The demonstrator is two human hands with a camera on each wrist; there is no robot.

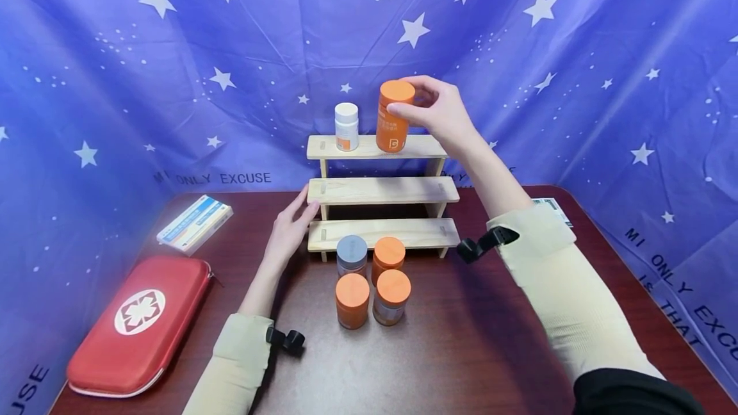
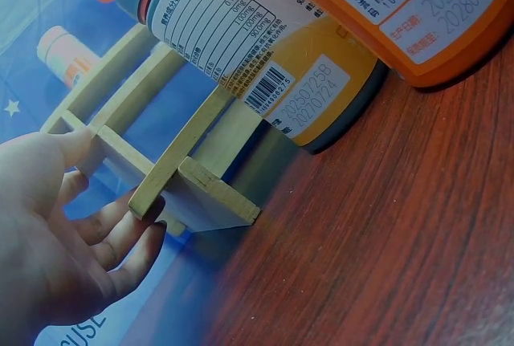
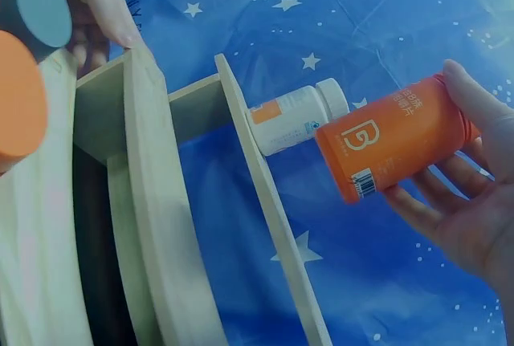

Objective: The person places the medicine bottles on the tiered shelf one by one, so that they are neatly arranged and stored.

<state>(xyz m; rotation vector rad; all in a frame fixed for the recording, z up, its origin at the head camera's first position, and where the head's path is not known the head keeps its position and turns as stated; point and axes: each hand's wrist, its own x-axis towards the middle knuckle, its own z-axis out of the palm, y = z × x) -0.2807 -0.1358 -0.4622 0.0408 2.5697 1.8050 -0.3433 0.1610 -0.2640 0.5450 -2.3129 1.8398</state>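
My right hand (image 1: 441, 111) grips an orange pill bottle (image 1: 391, 123) by its upper part, thumb on one side and fingers on the other. The bottle is upright over the top tier of a three-tier wooden shelf (image 1: 383, 191); in the right wrist view, a gap shows between its base (image 3: 345, 171) and the board. A small white bottle (image 1: 346, 128) stands on that tier, to the left. My left hand (image 1: 291, 226) holds the shelf's left end, its thumb at the middle board and its fingers curled by the side, as the left wrist view shows.
In front of the shelf stand a grey-lidded bottle (image 1: 352, 252) and several orange-lidded bottles (image 1: 352, 293), close together. On the left lie a red first-aid case (image 1: 179, 312) and a blue-and-white box (image 1: 195, 223). A printed card (image 1: 555, 209) lies partly behind the right sleeve. Starry blue cloth (image 1: 277, 37) surrounds the table.
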